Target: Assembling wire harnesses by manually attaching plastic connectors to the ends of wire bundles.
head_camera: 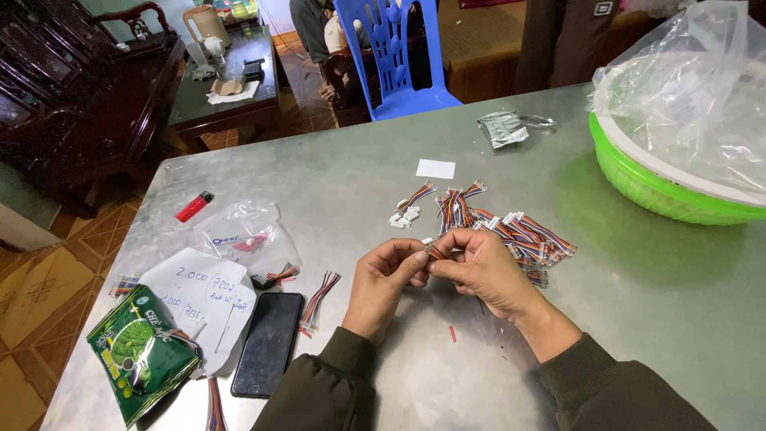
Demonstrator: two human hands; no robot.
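My left hand (386, 281) and my right hand (479, 268) meet over the middle of the metal table (638, 303). Together they pinch a short multicoloured wire harness (435, 251) with a small white connector at its tip. Just beyond my fingers lies a pile of similar wire harnesses (511, 227) with white plugs. A few loose white connectors (404, 215) sit to the left of that pile. Another loose wire bundle (317, 297) lies left of my left hand.
A black phone (267, 343), a handwritten paper (203, 299), a green snack packet (140, 351), a clear plastic bag (247, 235) and a red lighter (194, 206) lie at left. A green basket (654, 187) holding plastic bags stands at right. A blue chair (395, 56) stands behind.
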